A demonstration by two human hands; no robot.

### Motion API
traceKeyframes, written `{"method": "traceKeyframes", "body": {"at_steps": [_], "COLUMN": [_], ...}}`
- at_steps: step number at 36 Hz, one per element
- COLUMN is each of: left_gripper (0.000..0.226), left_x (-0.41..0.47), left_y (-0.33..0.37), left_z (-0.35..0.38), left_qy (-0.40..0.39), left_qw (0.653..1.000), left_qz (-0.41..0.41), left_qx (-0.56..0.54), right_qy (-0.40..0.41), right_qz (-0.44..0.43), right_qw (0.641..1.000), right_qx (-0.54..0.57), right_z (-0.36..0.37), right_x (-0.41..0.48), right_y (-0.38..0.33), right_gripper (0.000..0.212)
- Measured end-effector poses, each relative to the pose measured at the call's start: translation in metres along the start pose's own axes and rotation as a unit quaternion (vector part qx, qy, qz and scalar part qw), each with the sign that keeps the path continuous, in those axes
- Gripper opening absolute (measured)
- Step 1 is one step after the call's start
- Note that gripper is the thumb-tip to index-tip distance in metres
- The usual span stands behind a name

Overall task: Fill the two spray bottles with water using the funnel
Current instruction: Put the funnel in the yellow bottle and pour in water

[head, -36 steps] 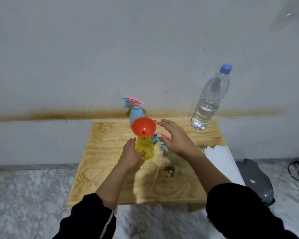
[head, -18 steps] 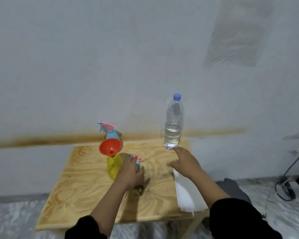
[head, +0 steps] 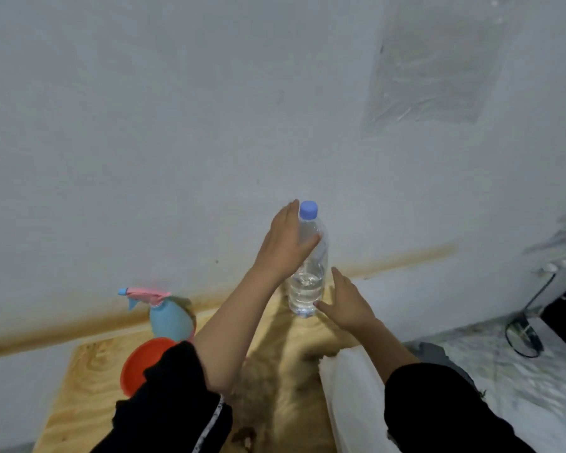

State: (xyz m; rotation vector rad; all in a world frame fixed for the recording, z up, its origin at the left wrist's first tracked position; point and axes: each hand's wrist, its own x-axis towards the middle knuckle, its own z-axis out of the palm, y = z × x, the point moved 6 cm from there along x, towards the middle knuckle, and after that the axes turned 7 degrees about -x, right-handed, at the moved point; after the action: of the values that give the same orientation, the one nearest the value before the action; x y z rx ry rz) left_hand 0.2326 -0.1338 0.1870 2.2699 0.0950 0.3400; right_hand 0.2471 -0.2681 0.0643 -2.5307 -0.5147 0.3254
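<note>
Both hands are out at the water bottle (head: 307,282). My left hand (head: 285,246) is high on it, fingers straight and close together beside the cap (head: 308,210), thumb lying across the front of the clear plastic. I cannot tell whether it presses on it. My right hand (head: 347,305) is low by the base, fingers spread and flat, thumb tip just at the bottle's foot, holding nothing.

Nearest me, my black left sleeve (head: 174,403) hides part of the funnel (head: 141,367), an orange-red cone with its wide mouth turned up and toward me. What it sits in is hidden. On my right a white folded sheet (head: 343,387) lies along the edge of the plywood tabletop (head: 89,371).

Just behind the funnel a spray bottle (head: 169,318) stands upright: pale blue body, pink trigger head (head: 147,294), blue nozzle tip pointing left.

Farther back, the water bottle stands at the tabletop's far edge, close to the wall (head: 177,125). Its long axis is vertical, blue cap on top, and water fills roughly the lower third. A brown stain band (head: 62,331) runs along the wall, with a clear plastic sheet (head: 432,67) stuck higher up on the right.
</note>
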Motion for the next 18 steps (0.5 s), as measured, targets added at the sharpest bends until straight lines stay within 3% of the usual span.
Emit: {"method": "traceKeyframes", "body": {"at_steps": [6,14,18], "left_gripper": [0.058,0.049,0.046], "left_x": [0.024,0.025,0.024], "left_y": [-0.015,-0.032,-0.037], "left_z": [0.018,0.022,0.02], "left_qy": [0.008,0.036,0.072], "left_qw": [0.994,0.977,0.966], "left_qz": [0.014,0.048,0.038], "left_qx": [-0.111,-0.204,-0.245], "right_qy": [0.035,0.123,0.164], "right_qz": [0.027,0.032,0.044], "right_qw": [0.989,0.975,0.971], "right_qx": [0.144,0.182,0.17], "right_z": [0.046,0.044,0.047], "right_x": [0.059,0.065,0.065], "right_y": [0.031,0.006,0.008], "right_gripper": [0.097,0.099,0.088]}}
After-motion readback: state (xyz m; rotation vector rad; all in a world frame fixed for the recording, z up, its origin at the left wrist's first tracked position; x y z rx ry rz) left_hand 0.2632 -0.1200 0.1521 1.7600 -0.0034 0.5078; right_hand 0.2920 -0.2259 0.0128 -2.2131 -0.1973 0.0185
